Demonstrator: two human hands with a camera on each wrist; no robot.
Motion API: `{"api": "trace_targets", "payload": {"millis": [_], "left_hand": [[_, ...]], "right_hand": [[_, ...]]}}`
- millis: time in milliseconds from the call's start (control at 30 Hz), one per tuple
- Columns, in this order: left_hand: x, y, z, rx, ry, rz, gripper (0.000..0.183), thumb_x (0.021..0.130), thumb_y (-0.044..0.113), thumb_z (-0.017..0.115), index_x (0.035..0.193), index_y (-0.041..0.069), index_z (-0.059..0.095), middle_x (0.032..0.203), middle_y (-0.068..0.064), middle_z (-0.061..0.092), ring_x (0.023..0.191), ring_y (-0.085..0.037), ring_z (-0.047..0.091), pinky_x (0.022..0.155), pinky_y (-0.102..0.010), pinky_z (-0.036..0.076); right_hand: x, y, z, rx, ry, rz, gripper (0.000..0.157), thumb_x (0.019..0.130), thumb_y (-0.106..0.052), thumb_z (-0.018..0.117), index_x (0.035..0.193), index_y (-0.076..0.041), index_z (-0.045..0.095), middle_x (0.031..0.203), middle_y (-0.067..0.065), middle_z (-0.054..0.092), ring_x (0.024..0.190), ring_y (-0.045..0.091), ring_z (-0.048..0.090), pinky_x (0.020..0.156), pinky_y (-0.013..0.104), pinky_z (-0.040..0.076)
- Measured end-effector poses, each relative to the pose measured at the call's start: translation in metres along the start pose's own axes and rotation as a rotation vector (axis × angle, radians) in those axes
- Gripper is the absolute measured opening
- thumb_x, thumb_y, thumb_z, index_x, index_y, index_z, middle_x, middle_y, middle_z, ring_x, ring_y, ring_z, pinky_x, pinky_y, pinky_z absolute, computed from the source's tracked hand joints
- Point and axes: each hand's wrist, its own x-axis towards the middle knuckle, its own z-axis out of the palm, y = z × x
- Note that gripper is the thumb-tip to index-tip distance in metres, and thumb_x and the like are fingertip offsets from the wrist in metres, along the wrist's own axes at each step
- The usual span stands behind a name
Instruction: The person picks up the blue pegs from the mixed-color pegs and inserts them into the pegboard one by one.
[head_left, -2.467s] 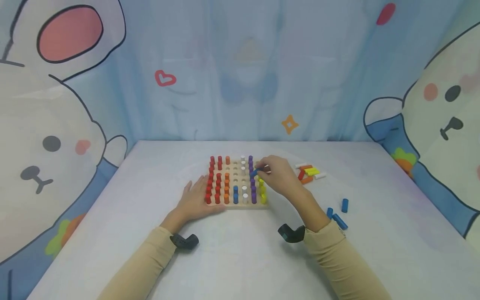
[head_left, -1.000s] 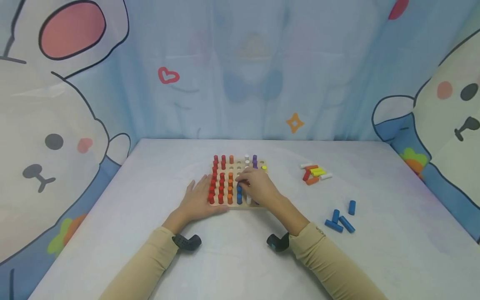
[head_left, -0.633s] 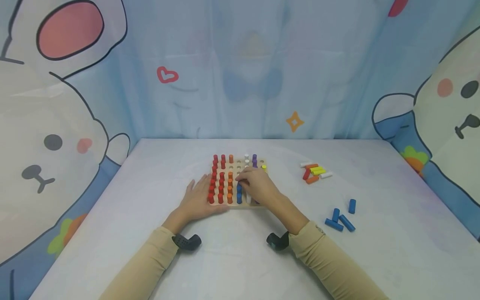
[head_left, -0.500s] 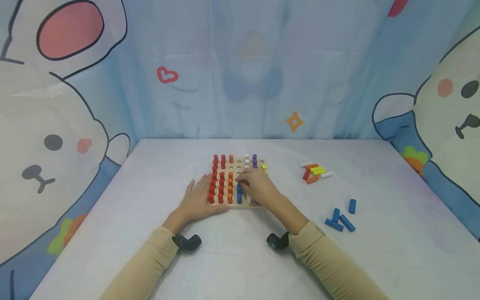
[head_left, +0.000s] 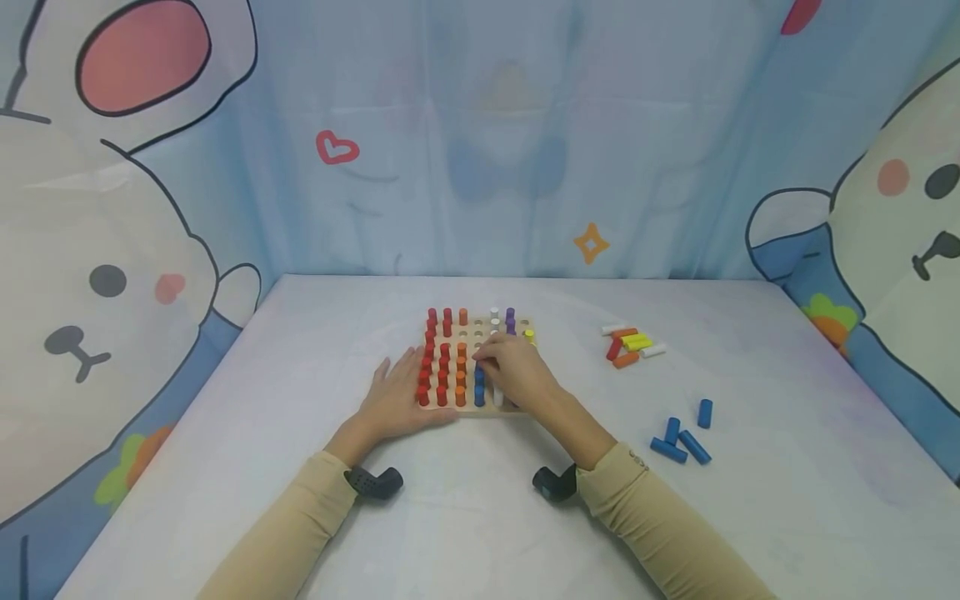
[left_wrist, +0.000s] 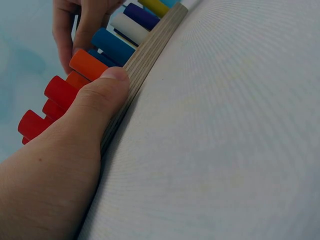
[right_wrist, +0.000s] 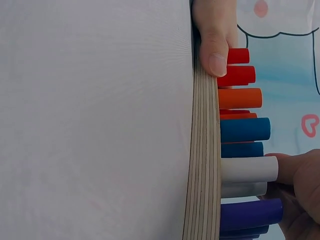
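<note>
A wooden pegboard (head_left: 480, 413) lies mid-table with upright pegs in columns of red, orange, blue, white, purple and yellow. My left hand (head_left: 392, 398) rests along its left side, fingers straight; in the left wrist view, the thumb (left_wrist: 102, 95) lies against the front edge. Over the middle of the board, my right hand (head_left: 517, 371) pinches a blue peg (head_left: 479, 367) just behind two standing blue ones. The tip of that peg is hidden by the fingers. Part of the white, purple and yellow columns is covered by this hand.
Several loose blue pegs (head_left: 694, 447) lie on the table at right. Farther back is a small pile of white, orange, red and yellow pegs (head_left: 636, 342). Bare holes (head_left: 478, 322) show at the board's back. A curtain (head_left: 495, 225) hangs behind the table.
My right hand has moved left and toward me, bringing the blue peg from above the board's right side down to the blue column. Over the last second it stays there. The left hand stays put.
</note>
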Motion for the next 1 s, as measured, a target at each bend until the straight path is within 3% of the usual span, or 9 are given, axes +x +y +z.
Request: {"api": "trace_targets", "payload": {"millis": [400,1000], "left_hand": [[-0.0010,0.0005,-0.0020,-0.004,-0.002,0.000,0.118,0.070,0.082,0.052,0.153,0.010,0.011,0.159,-0.007,0.019,0.148,-0.024,0.013,0.119,-0.054,0.005],[-0.0001,0.0000,0.0003,0.007,-0.008,-0.001,0.118,0.069,0.084,0.049,0.154,0.011,0.011,0.160,-0.006,0.019,0.148,-0.023,0.012,0.119,-0.053,0.005]], "right_hand": [[0.0026,-0.0038,0.0039,-0.016,-0.040,0.040,0.018,0.089,-0.013,0.066,0.105,-0.010,0.074,0.105,0.004,0.071,0.102,0.018,0.066,0.088,0.030,0.054],[0.0004,0.0003,0.0021,-0.012,-0.014,0.024,0.019,0.090,-0.011,0.065,0.107,-0.009,0.073,0.109,0.006,0.070,0.107,0.021,0.065,0.091,0.032,0.053]]}}
